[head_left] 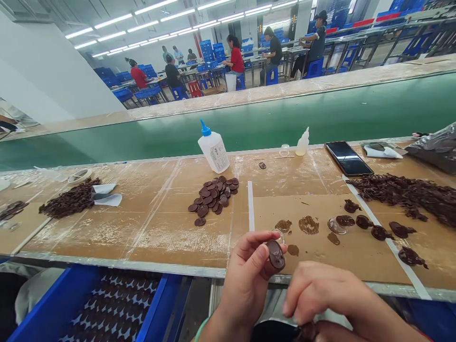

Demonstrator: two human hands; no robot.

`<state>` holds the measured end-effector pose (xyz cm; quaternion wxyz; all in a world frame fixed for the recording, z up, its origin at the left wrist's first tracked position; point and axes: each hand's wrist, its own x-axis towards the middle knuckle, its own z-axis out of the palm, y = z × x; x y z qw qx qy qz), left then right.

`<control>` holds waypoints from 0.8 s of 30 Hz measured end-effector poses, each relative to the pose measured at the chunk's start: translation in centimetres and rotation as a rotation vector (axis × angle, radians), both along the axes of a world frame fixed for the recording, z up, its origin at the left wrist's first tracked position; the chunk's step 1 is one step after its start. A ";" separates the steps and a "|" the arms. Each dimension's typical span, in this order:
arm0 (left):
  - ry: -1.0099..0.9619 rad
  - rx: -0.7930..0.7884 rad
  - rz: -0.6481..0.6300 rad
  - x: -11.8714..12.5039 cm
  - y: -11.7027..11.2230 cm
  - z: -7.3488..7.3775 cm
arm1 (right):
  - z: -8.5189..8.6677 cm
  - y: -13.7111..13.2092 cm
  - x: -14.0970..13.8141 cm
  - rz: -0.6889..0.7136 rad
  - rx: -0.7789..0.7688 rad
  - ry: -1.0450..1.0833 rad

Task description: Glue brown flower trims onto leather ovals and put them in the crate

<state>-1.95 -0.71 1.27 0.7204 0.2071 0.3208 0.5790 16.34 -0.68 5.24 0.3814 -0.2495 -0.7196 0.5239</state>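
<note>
My left hand (245,273) pinches a dark brown oval disc (276,254) between thumb and fingers above the front edge of the table. Close by on the right, my right hand (320,297) is curled, slightly blurred, with a bit of something dark brown low down by its fingers. A pile of similar brown ovals (213,194) lies beyond my left hand. Past my right hand, a brown oval rests on a small clear round holder (338,225). Several brown pieces with ragged tails (401,230) are scattered to its right.
A white bottle with a blue tip (215,152) and a small dropper bottle (302,142) stand at the back, near a phone (349,158). Heaps of brown strands lie right (406,192) and left (73,199). A blue crate (156,308) stands below the table. A green belt (249,116) runs behind.
</note>
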 end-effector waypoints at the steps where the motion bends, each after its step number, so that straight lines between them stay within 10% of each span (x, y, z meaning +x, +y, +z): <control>1: 0.006 0.005 0.003 0.1 -0.1 -0.1 | 0.0 0.0 -0.1 0.015 0.013 -0.017; 9: -0.018 0.162 -0.049 0.7 -0.6 -1.5 | -1.5 -1.4 -1.6 -0.235 -0.026 0.094; 24: 0.008 0.248 -0.115 -0.8 1.2 -1.7 | -3.5 0.3 -1.6 -0.002 0.268 0.159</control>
